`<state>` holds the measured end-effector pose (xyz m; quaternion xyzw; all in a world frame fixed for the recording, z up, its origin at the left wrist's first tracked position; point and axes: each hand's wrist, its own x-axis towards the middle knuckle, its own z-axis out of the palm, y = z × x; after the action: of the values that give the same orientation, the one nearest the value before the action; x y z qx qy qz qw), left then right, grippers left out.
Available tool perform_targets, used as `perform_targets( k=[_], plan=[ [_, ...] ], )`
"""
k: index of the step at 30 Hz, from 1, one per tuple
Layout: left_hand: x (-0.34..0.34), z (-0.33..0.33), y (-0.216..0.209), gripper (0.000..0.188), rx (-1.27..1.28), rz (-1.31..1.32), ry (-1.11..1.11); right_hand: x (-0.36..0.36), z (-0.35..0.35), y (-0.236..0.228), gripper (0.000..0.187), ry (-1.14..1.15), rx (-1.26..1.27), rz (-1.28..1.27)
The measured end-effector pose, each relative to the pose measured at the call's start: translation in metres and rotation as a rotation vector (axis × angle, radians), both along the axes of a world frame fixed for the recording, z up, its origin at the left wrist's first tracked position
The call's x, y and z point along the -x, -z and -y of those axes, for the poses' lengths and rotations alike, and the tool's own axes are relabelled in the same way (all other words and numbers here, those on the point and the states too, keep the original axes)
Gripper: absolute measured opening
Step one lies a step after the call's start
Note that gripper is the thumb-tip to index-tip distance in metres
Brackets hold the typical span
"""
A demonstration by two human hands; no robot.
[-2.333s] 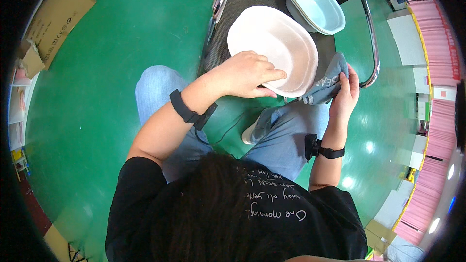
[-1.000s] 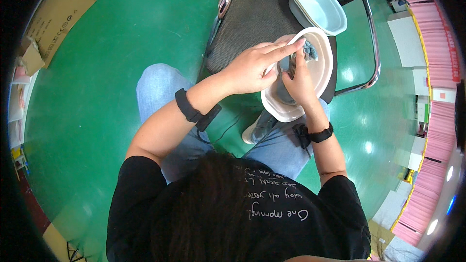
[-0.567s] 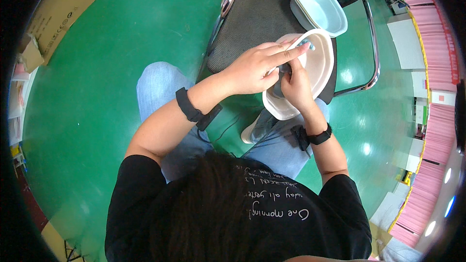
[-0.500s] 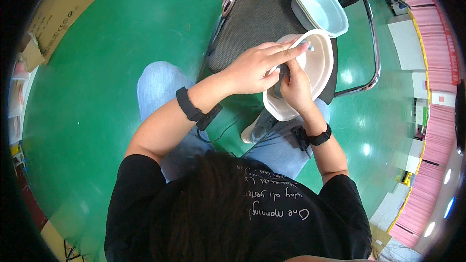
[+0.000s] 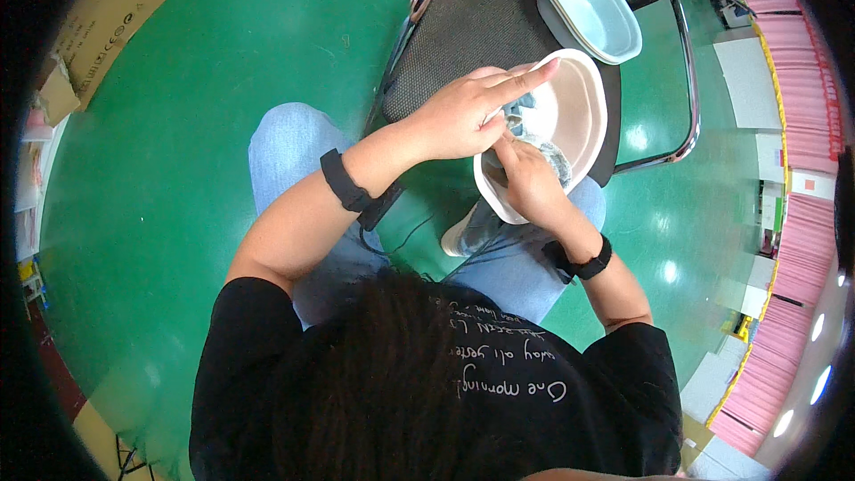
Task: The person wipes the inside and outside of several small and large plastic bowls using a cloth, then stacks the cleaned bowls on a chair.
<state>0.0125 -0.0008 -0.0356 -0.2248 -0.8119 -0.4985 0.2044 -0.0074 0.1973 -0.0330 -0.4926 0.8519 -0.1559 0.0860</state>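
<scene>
A white oval basin [image 5: 588, 116] tilts between the chair's front edge and my knees. In it lies a wet-looking blue-grey patterned cloth [image 5: 554, 153], bunched up. My right hand [image 5: 534, 183] has its fingers closed on this cloth inside the basin. Across the upper left rim lies my left hand [image 5: 468, 116], its index finger straight and its thumb touching the right hand's fingers. Part of the cloth shows in the gap between that thumb and index finger, and the hand seems to hold it. Its remaining fingertips are hidden.
Light blue stacked basins [image 5: 597, 13] stand on the dark mesh chair [image 5: 481, 18], which has chrome arms. A black band with a dark box and thin cable [image 5: 405, 236] is at my left wrist. A cardboard box [image 5: 116, 18] lies far left on green floor.
My right hand has shifted down and to the left, and more of the cloth now shows. The left index finger has straightened toward the far rim. The basin has moved slightly left.
</scene>
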Motion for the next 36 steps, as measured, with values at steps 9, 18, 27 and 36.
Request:
perform_targets(
  k=[9,18,27,36],
  plan=[
    [0.002,0.003,0.002,0.085,0.049,0.03,-0.01,-0.004,-0.006,-0.019,0.043,-0.214,-0.133,-0.139],
    [0.006,0.004,0.007,0.083,0.096,-0.043,-0.055,0.0,-0.02,-0.022,0.035,-0.261,-0.356,-0.182],
    [0.004,0.004,0.003,0.083,0.086,-0.001,-0.02,0.008,-0.032,-0.012,0.011,-0.185,-0.553,-0.379],
    [0.004,0.003,-0.003,0.079,0.065,0.007,0.004,0.028,-0.049,-0.011,0.011,0.039,-0.657,-0.652]
  ],
)
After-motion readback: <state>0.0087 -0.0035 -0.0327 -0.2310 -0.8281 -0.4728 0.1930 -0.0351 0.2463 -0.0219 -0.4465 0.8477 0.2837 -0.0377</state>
